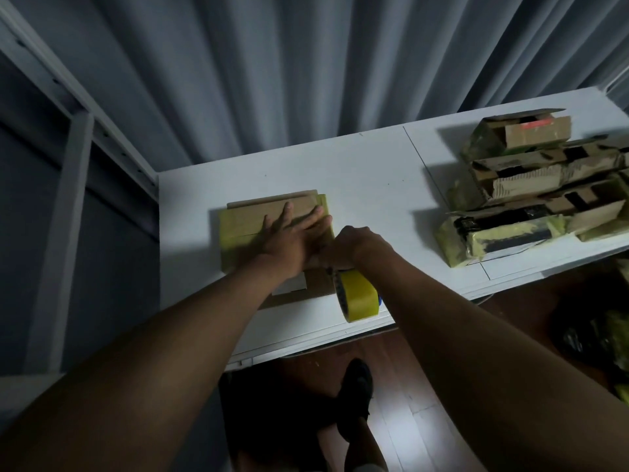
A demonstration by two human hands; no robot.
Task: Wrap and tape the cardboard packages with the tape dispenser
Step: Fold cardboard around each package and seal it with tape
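Flat on package (258, 226), left hand (289, 233)

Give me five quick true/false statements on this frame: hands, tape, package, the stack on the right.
1. The left hand lies flat with straight fingers on the cardboard package. True.
2. The right hand is idle and holds nothing. False: it grips the tape dispenser, fingers curled over its top.
3. The tape roll on the dispenser is red. False: it is yellow.
4. A stack of taped boxes sits on the white table, on the right, apart from the package being worked on. True.
5. The package being taped sits on the floor. False: it lies on the table, near its front edge.
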